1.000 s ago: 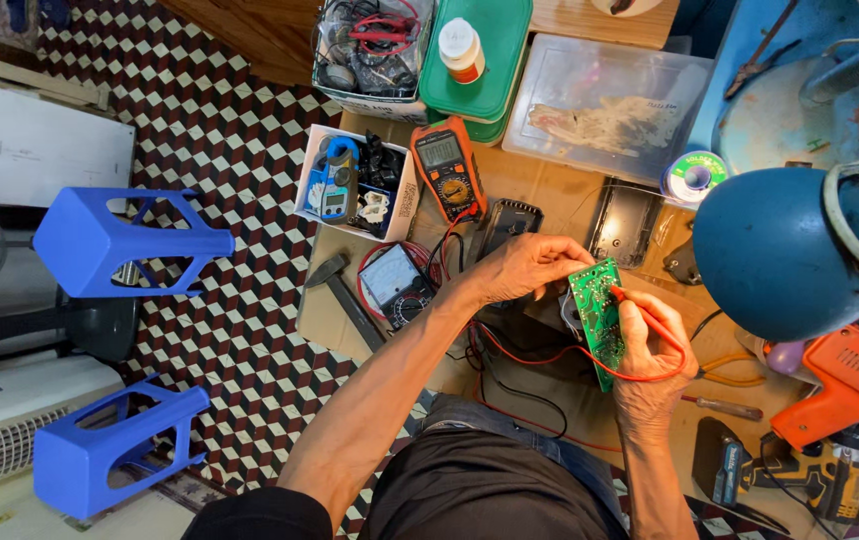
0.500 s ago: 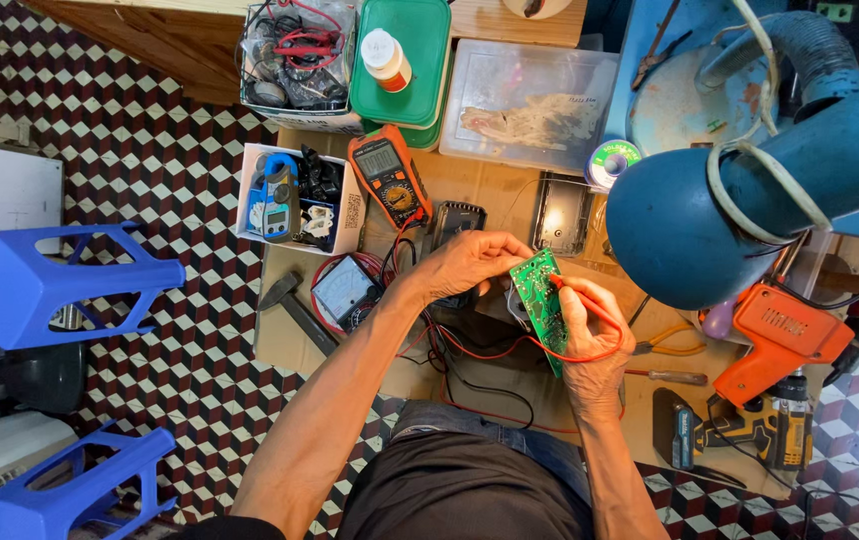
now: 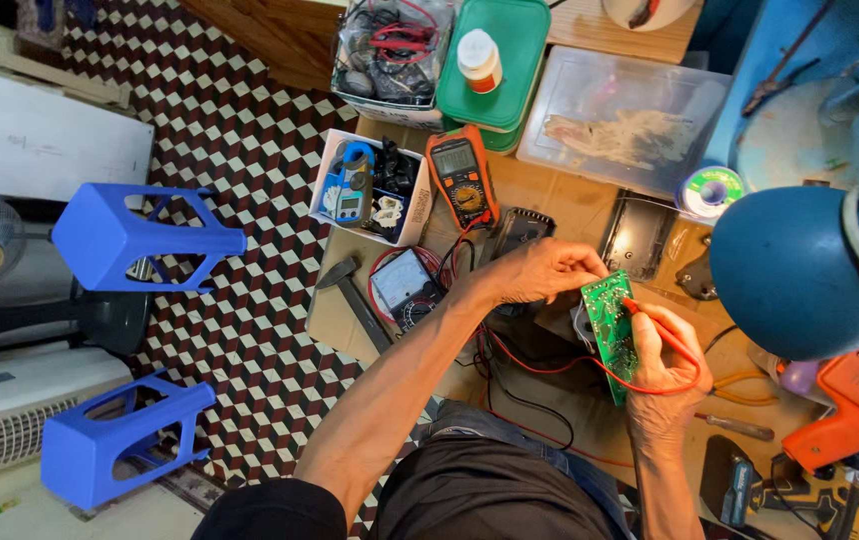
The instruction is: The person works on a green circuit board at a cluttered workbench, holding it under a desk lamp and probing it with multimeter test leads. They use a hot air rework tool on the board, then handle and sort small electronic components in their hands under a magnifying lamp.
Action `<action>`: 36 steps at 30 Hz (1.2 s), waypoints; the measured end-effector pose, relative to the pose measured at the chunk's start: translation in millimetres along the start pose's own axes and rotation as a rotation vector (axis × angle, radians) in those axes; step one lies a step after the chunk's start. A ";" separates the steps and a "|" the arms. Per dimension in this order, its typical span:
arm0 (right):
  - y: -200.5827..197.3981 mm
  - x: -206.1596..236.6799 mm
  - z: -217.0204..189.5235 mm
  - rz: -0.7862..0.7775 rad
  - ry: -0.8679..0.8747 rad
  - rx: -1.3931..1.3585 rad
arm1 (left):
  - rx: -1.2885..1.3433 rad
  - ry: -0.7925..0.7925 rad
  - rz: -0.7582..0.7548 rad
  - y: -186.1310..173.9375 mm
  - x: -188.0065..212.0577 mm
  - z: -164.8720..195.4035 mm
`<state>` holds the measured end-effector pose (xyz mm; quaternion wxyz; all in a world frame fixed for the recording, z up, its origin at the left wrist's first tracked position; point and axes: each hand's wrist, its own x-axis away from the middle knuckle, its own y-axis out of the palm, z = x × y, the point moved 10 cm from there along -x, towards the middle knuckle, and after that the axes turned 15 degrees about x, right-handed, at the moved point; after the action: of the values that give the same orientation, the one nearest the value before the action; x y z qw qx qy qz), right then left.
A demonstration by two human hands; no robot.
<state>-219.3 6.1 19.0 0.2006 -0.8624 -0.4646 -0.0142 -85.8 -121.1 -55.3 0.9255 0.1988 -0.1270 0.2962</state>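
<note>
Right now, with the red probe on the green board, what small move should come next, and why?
Probably hold the red probe steady on the green board and glance at the orange meter. The right hand has the probe tip against the board, the left hand pinches the board's top edge, and red and black leads trail toward the meters, so a reading seems the point of this contact.
</note>
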 end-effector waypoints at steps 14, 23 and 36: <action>6.8 5.5 0.3 0.008 -0.007 -0.001 | -0.147 0.173 0.058 -1.4 7.5 9.6; -5.0 -2.6 3.8 0.037 -0.006 0.067 | -0.083 0.094 0.079 6.1 4.1 9.5; -5.9 -4.3 -3.2 -0.033 -0.045 0.023 | -0.013 0.027 0.111 11.6 10.7 9.6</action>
<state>-225.9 4.5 23.0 0.2000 -0.8523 -0.4832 0.0073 -85.4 -111.3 -39.6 0.9105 0.1813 -0.1274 0.3491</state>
